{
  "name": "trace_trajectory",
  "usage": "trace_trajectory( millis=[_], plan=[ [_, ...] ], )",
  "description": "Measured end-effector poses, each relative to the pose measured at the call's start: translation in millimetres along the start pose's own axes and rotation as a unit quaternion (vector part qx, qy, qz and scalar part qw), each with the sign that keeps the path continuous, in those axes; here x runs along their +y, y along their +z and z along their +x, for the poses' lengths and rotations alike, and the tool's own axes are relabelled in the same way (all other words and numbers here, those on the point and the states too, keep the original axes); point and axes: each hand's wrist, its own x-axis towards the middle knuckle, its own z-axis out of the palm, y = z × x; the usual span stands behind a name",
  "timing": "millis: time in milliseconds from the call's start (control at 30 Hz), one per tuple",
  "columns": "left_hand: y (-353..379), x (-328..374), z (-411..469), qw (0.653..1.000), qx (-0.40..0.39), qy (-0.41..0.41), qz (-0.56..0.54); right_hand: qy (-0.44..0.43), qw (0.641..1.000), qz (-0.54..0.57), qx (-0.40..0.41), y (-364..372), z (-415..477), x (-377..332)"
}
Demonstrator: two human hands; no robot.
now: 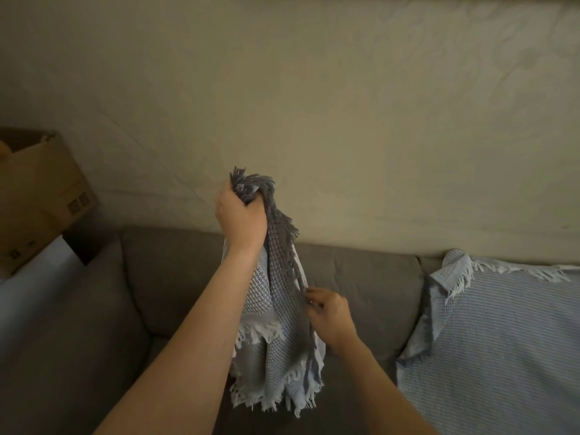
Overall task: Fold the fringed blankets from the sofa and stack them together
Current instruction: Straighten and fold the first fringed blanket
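Observation:
A grey and pale-blue waffle-weave fringed blanket [279,350] hangs bunched in the air above the grey sofa [175,277]. My left hand [241,218] grips its top corner in a fist, with dark fringe sticking out above the fingers. Lower down, my right hand [329,315] pinches the blanket's fringed right edge. A second fringed blanket [496,340], light blue with fine stripes, lies spread over the sofa's right side with one corner folded back.
A cardboard box [37,196] sits on a white surface [34,268] to the left of the sofa. A cream, creased cloth-covered wall [345,120] rises behind the sofa back.

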Motion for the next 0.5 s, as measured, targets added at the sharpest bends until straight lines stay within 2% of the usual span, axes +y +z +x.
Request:
trace_trajectory(
  millis=[100, 300, 367, 500],
  plan=[
    [0, 2, -1, 1.0, -0.006, 0.003, -0.003, -0.057, 0.998, -0.024, 0.005, -1, 3, -8],
    [-2, -2, 4, 1.0, -0.013, -0.006, -0.002, -0.094, 0.994, -0.02, 0.055, 18, 2, -14],
    [-2, -4, 5, 1.0, -0.017, -0.008, -0.004, -0.083, 0.994, -0.016, 0.064, 18, 3, -18],
    [-5, -3, 6, 1.0, -0.026, -0.001, -0.008, -0.006, 0.998, -0.02, 0.052, 9, 10, -17]
  ],
)
